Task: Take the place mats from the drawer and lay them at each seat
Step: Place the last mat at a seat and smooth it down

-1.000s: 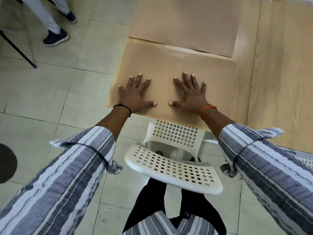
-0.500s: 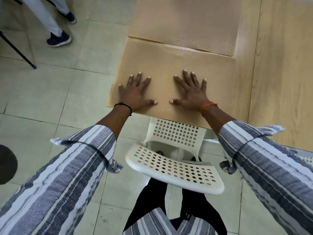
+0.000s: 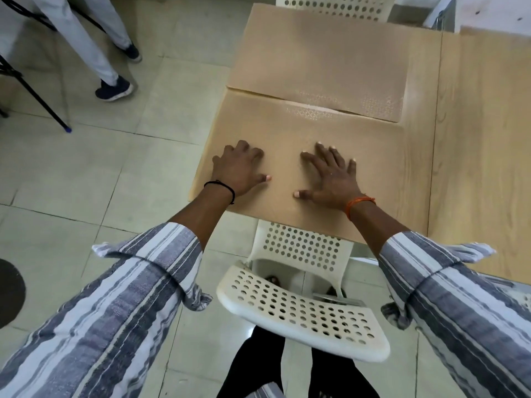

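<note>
Both hands press flat on the near mat at the wooden table's end, holding nothing: left hand fingers curled, right hand spread. Beyond it, a second mat, edges apparently touching. White chair below; tiled floor left.

Near mat: pressed under left hand and right hand
Far mat: laid touching beyond it
Chair: tucked below table

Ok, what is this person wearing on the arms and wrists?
Both arms have grey-and-white striped sleeves, rolled up below the elbow. The left hand has a thin black cord at the wrist; the right hand has an orange thread band. No gloves or rings visible.
</note>
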`<state>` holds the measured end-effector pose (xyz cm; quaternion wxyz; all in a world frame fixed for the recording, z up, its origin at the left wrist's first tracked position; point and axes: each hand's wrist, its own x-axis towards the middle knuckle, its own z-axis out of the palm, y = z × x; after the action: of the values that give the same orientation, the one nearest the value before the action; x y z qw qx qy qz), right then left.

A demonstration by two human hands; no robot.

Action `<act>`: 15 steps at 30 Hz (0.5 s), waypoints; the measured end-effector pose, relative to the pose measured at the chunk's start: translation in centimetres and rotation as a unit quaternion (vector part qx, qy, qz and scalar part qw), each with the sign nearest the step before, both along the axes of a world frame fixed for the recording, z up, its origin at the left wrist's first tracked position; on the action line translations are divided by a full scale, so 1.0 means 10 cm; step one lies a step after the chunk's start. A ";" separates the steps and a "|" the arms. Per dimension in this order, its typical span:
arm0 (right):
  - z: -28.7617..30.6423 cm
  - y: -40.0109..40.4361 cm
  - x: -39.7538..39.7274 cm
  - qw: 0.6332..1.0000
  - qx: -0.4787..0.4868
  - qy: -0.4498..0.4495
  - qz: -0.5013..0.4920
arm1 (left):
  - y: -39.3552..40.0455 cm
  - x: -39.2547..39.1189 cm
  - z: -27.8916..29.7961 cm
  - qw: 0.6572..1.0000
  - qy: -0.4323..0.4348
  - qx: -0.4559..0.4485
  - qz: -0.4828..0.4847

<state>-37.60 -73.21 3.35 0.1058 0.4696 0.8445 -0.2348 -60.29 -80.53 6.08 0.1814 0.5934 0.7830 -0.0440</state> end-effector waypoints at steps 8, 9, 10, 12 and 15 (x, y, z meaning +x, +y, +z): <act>0.30 0.19 -0.30 0.997 0.050 -0.031 -0.048 | 0.70 -0.13 0.15 0.998 0.012 -0.038 -0.045; 0.31 0.21 -0.35 0.996 0.055 -0.040 -0.050 | 0.77 -0.14 0.15 0.996 0.020 -0.046 -0.074; 0.32 0.23 -0.39 0.996 0.064 -0.046 -0.052 | 0.84 -0.15 0.14 0.993 0.025 -0.058 -0.101; 0.31 0.29 -0.48 0.993 0.096 -0.041 -0.062 | 0.96 -0.19 0.11 0.987 0.031 -0.086 -0.134; 0.19 0.38 -0.61 0.986 0.143 0.005 -0.088 | 1.08 -0.23 0.07 0.980 0.040 -0.130 -0.143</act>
<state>-43.69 -69.43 5.24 0.0127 0.5514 0.8251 -0.1225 -62.58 -69.69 6.74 0.2180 0.6686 0.6838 -0.1948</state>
